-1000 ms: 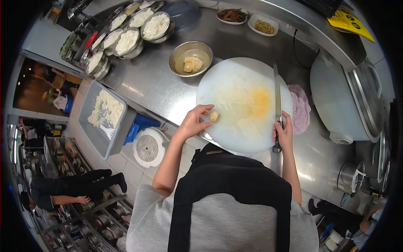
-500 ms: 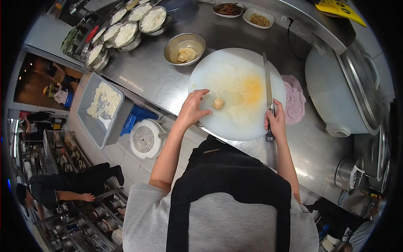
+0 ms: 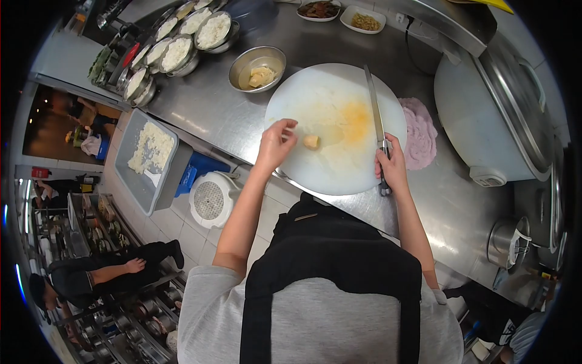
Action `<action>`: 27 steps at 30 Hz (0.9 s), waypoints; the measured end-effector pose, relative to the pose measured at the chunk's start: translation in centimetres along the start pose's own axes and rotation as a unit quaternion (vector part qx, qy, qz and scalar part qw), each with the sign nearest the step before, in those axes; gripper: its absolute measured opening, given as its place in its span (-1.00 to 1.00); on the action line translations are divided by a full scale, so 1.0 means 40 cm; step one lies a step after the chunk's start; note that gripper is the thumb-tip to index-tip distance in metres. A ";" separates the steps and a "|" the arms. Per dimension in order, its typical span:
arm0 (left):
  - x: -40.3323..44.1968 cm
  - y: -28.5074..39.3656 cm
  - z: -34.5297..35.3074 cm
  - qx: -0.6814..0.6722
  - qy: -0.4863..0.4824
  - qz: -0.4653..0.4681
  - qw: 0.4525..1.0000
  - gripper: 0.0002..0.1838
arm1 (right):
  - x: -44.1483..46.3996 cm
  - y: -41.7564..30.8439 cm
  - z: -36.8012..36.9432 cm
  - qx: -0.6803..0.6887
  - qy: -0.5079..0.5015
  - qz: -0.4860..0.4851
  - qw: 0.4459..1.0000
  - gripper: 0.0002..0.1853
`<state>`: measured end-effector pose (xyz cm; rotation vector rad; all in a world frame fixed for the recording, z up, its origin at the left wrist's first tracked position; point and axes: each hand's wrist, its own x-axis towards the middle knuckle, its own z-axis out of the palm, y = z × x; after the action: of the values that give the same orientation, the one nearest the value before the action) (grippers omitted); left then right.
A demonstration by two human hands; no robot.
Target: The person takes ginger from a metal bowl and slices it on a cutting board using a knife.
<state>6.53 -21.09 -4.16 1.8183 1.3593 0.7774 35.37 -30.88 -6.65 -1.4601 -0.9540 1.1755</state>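
On the round white cutting board [image 3: 333,173] sits a small pale-tan lump of food [image 3: 311,142], its kind unclear. My left hand [image 3: 279,144] is just left of it, fingers half curled and apart, with nothing visible in them. My right hand [image 3: 391,165] has its fingers round the black handle of a long knife [image 3: 373,106]. The knife lies along the board's right side, blade pointing away from me. Beyond the board stands a metal bowl [image 3: 235,70] holding pale yellowish pieces in liquid.
Several bowls of white rice-like food [image 3: 213,31] stand far left. A grey tub [image 3: 171,164] is left of the counter. A crumpled pink cloth [image 3: 418,136] touches the board's right side. A large lidded cooker [image 3: 464,115] stands right. Two white dishes are at the back. Other people are nearby.
My left hand has drawn back slightly from the lump, its fingers more curled. The lump appears turned. My right hand stays at the knife handle, and the view has shifted slightly.
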 end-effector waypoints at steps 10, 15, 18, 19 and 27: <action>-0.034 0.056 0.062 0.032 -0.004 0.127 0.991 -0.68 | -0.157 -0.106 0.018 -0.102 -0.071 0.038 0.992 -0.41; -0.026 0.047 0.076 0.095 -0.034 0.183 0.978 -0.71 | -0.235 -0.110 0.018 -0.179 -0.156 -0.009 0.971 -0.28; -0.026 0.060 0.085 0.105 -0.024 0.187 0.976 -0.72 | -0.255 -0.090 0.014 -0.201 -0.169 -0.020 0.965 -0.26; -0.026 0.067 0.088 0.110 -0.014 0.186 0.976 -0.73 | -0.259 -0.080 0.013 -0.222 -0.166 -0.049 0.960 -0.26; 0.122 0.112 0.160 0.176 -0.081 0.177 0.965 -0.74 | -0.252 -0.076 -0.007 -0.166 -0.081 -0.012 0.983 -0.29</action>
<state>15.34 -18.44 -3.76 2.3929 1.1331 0.5700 33.44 -39.96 -1.72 -1.6248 -1.3267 1.1720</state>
